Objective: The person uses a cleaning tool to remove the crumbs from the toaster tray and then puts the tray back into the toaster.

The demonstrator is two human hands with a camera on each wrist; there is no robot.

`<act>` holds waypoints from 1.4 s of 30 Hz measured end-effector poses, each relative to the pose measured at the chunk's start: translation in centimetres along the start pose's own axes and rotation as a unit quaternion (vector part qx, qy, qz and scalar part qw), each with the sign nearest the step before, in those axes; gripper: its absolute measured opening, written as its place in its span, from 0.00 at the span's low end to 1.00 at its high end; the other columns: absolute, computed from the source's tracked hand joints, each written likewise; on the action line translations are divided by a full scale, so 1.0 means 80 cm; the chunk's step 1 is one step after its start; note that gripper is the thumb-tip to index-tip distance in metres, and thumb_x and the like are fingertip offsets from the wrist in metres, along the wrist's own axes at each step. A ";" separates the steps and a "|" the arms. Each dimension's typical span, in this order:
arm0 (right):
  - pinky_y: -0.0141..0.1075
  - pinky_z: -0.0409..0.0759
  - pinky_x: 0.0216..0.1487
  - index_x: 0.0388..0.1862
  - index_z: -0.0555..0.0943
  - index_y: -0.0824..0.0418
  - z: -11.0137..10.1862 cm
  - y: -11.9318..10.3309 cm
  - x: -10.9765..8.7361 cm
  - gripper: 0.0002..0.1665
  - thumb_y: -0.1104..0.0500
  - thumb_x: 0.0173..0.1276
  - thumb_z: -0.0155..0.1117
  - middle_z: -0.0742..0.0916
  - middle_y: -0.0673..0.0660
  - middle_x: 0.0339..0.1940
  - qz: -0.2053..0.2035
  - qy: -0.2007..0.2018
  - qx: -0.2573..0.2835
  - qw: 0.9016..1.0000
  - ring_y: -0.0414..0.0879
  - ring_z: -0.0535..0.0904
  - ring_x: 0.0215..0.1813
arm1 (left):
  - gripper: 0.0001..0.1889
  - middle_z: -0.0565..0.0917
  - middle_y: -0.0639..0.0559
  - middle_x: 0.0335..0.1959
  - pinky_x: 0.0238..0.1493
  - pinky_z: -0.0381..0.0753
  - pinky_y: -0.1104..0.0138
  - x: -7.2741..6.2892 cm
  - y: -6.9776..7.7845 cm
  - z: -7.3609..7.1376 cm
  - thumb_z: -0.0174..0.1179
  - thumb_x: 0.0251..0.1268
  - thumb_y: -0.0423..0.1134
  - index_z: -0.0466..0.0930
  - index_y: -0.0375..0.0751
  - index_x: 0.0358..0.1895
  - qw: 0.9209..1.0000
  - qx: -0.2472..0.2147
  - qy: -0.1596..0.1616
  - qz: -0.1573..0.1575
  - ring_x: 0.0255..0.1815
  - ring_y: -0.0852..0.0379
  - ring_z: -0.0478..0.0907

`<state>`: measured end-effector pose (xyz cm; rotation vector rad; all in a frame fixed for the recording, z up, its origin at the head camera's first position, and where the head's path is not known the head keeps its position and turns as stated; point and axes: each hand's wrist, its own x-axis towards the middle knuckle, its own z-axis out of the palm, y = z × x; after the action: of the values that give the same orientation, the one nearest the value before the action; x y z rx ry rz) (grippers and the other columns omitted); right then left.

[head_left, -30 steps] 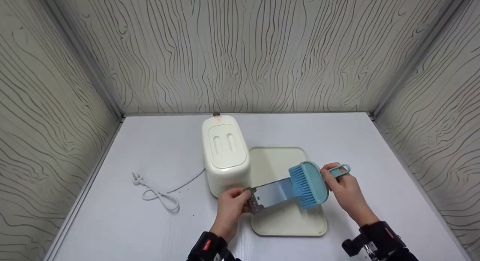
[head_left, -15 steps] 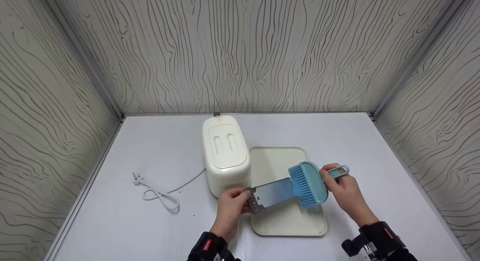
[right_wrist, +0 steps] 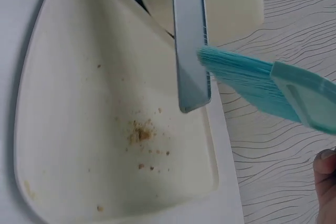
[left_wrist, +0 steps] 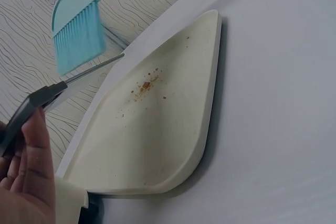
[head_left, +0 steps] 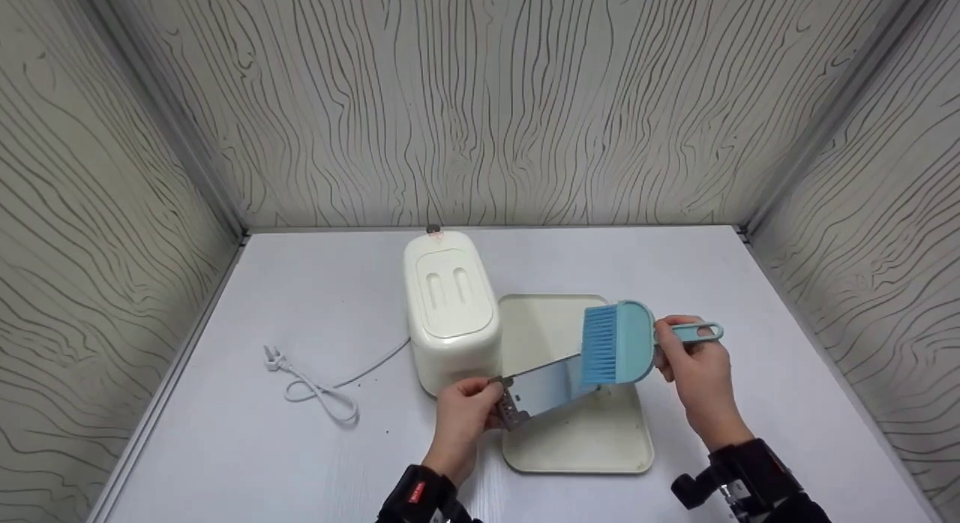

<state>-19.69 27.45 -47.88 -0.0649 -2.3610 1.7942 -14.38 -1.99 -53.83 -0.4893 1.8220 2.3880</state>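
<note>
My left hand (head_left: pixel 463 416) pinches the grey end of a toaster crumb tray (head_left: pixel 544 388), a flat metal plate tilted over the larger cream tray (head_left: pixel 574 452). My right hand (head_left: pixel 697 369) grips the handle of a light blue brush (head_left: pixel 636 343). Its bristles (right_wrist: pixel 247 77) point left and sit at the face of the metal plate near its far end. Brown crumbs (left_wrist: pixel 146 86) lie scattered on the cream tray beneath, thickest in one small heap. In the head view the brush hides part of the plate's far end.
A white toaster (head_left: pixel 454 305) with its lid on stands left of the cream tray, right by my left hand. Its white cord with a plug (head_left: pixel 276 359) lies looped on the table at the left. Patterned panels (head_left: pixel 480 103) enclose the table at the back and sides.
The brush has been raised and turned by my right hand, so its bristles now lie higher on the plate and its handle is more level. My left hand and the crumb tray have hardly moved.
</note>
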 end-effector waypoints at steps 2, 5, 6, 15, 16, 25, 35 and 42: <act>0.30 0.77 0.24 0.52 0.75 0.64 0.006 -0.004 0.001 0.21 0.48 0.77 0.61 0.81 0.55 0.26 0.003 0.012 0.024 1.000 0.42 0.75 0.24 | 0.10 0.84 0.48 0.29 0.28 0.83 0.67 0.000 0.000 0.001 0.65 0.61 0.32 0.85 0.29 0.41 1.000 0.001 -0.003 0.000 0.22 0.59 0.78; 0.31 0.79 0.24 0.52 0.74 0.64 0.017 -0.007 0.002 0.21 0.48 0.76 0.63 0.82 0.57 0.27 0.007 0.014 0.041 0.999 0.42 0.77 0.24 | 0.10 0.84 0.48 0.29 0.28 0.84 0.66 -0.001 0.001 0.001 0.65 0.61 0.33 0.85 0.29 0.41 1.000 -0.001 -0.005 0.001 0.22 0.59 0.78; 0.31 0.80 0.24 0.52 0.74 0.64 0.020 -0.007 0.002 0.20 0.49 0.75 0.64 0.82 0.58 0.27 0.009 0.013 0.043 0.999 0.42 0.77 0.24 | 0.09 0.84 0.47 0.29 0.29 0.84 0.66 -0.001 0.001 0.001 0.65 0.61 0.33 0.85 0.29 0.41 1.000 -0.002 -0.006 0.001 0.22 0.59 0.78; 0.36 0.85 0.28 0.50 0.73 0.65 0.033 0.002 -0.003 0.21 0.49 0.75 0.64 0.84 0.59 0.27 0.032 0.008 0.033 0.999 0.45 0.82 0.24 | 0.09 0.84 0.47 0.30 0.30 0.84 0.66 -0.002 0.003 0.001 0.64 0.62 0.33 0.84 0.29 0.42 1.000 -0.007 -0.014 0.003 0.23 0.58 0.79; 0.36 0.86 0.29 0.50 0.73 0.65 0.032 0.004 -0.004 0.21 0.48 0.75 0.64 0.84 0.59 0.27 0.033 0.007 0.030 0.999 0.45 0.83 0.24 | 0.10 0.84 0.47 0.30 0.29 0.84 0.66 -0.002 0.003 0.001 0.64 0.62 0.33 0.85 0.29 0.42 1.000 -0.005 -0.014 0.003 0.23 0.59 0.79; 0.37 0.87 0.36 0.50 0.70 0.64 0.024 0.019 -0.012 0.24 0.45 0.76 0.62 0.87 0.60 0.32 0.042 0.004 0.019 0.999 0.50 0.86 0.26 | 0.11 0.85 0.47 0.31 0.29 0.84 0.68 -0.004 0.001 0.000 0.64 0.64 0.33 0.85 0.29 0.45 1.000 0.014 -0.013 0.010 0.23 0.59 0.79; 0.38 0.88 0.35 0.47 0.69 0.65 0.021 0.025 -0.019 0.24 0.45 0.76 0.62 0.87 0.61 0.31 0.046 0.005 0.016 0.999 0.52 0.86 0.26 | 0.11 0.84 0.46 0.32 0.30 0.84 0.67 -0.002 0.002 -0.001 0.64 0.65 0.32 0.85 0.28 0.45 1.000 0.003 -0.005 0.012 0.23 0.58 0.80; 0.38 0.87 0.37 0.47 0.68 0.64 0.013 0.027 -0.023 0.24 0.45 0.76 0.62 0.87 0.61 0.31 0.065 -0.010 0.003 0.998 0.54 0.87 0.27 | 0.10 0.84 0.47 0.31 0.30 0.85 0.66 0.001 -0.001 -0.004 0.64 0.65 0.32 0.85 0.28 0.44 1.000 -0.004 0.004 0.014 0.23 0.58 0.80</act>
<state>-18.19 26.80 -50.45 -0.2046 -2.4179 1.8669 -14.37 -2.26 -53.95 -0.4771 1.8362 2.4157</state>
